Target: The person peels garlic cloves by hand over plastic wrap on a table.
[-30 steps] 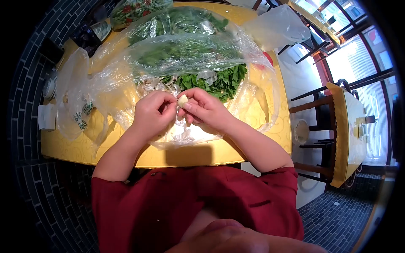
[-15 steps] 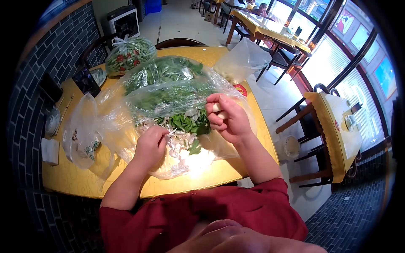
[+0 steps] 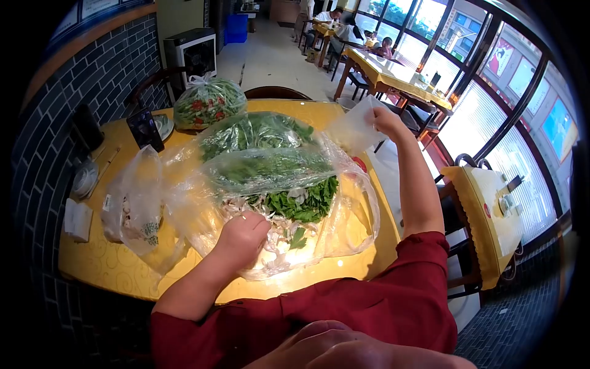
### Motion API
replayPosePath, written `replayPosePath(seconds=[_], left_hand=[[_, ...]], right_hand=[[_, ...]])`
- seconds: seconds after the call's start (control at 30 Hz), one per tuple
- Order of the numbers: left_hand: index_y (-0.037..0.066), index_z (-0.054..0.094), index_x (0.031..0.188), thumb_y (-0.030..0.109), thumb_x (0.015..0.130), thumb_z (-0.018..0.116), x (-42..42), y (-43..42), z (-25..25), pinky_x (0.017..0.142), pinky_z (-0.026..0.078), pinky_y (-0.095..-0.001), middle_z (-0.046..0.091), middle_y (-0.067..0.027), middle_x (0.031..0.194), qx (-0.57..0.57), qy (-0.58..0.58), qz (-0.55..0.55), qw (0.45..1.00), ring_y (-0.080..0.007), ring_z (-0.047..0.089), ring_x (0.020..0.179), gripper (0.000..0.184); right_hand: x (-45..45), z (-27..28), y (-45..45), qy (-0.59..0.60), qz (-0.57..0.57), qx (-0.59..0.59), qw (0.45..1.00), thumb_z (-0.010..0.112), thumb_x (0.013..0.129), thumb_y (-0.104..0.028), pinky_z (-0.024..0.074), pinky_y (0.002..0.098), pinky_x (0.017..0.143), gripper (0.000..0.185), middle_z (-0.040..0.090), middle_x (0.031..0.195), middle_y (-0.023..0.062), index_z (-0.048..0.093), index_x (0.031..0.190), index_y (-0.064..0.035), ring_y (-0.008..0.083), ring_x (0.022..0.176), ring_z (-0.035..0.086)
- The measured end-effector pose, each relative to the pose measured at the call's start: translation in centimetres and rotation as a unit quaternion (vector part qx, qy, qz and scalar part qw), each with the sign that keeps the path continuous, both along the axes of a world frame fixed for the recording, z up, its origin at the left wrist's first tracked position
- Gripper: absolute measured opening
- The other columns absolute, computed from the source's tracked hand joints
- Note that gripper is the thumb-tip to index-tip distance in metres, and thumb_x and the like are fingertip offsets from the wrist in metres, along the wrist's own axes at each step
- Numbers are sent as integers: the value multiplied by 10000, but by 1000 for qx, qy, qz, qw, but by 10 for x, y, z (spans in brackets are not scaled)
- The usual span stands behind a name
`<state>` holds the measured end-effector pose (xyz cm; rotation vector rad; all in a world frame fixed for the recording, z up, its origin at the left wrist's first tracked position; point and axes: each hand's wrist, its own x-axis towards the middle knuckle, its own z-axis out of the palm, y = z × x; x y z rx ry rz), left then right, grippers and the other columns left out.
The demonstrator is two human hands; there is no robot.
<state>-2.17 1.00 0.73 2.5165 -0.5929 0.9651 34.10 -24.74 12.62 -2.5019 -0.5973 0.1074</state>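
My left hand [image 3: 244, 238] rests low over the pale peelings [image 3: 279, 237], its fingers curled together; whatever they hold is hidden. Stretched out to the far right, my right hand [image 3: 386, 121] is at the upper edge of a translucent white bag [image 3: 351, 130], fingers bent and partly hidden. Chopped green leaves [image 3: 305, 200] lie beside the peelings on a clear plastic bag [image 3: 350, 234]. More greens [image 3: 264, 166] show under the plastic behind them. A loose leaf [image 3: 298, 238] sits on the peelings.
A tied bag of green and red vegetables [image 3: 210, 106] stands at the back. At left are a phone [image 3: 145, 130], a plastic bag [image 3: 132, 206], stacked bowls [image 3: 85, 179] and napkins [image 3: 77, 220]. Other people [image 3: 347, 34] sit at far tables.
My right hand has gone from near my left hand, with pale cloves in it, out to the white bag. My left hand stays over the peelings. The view has tilted up.
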Motion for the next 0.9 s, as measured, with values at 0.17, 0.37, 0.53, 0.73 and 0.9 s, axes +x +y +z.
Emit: replayPosePath(seconds=[0.17,0.37,0.53,0.73,0.9], left_hand=[[48,566,775,75,651,603,0,2,-5,580,470,-370,548,-91,764,10,5,-1,1000,-263,551,693,132],[48,570,788,75,637,599,-1,4,-1,574,471,-358,538,-82,743,13,6,4,1000,-258,553,693,157],[49,579,806,67,653,601,-1,2,-1,581,475,-364,539,-81,746,11,9,9,1000,-261,553,698,155],[44,594,840,43,654,626,-1,0,-1,617,484,-364,568,-88,807,-3,23,2,1000,-269,566,732,189],[43,600,861,35,649,650,-1,-2,-1,650,491,-357,589,-100,893,-14,10,-3,1000,-267,579,770,218]], right_hand=[[31,-29,42,96,128,-247,956,535,821,-139,443,327,666,232,623,824,54,632,994,-18,162,716,542],[47,-72,69,62,191,-339,919,537,832,-150,452,332,693,233,633,858,61,636,996,-17,169,743,554],[57,-75,60,-32,246,-292,924,538,840,-158,460,337,715,235,641,887,67,638,998,-16,174,766,564],[7,-44,36,159,102,-72,979,555,836,-236,462,366,694,251,654,901,134,652,993,-65,235,788,601],[-25,-17,1,-52,122,-75,988,535,881,-161,472,301,723,243,649,946,45,623,1071,-37,137,797,569]])
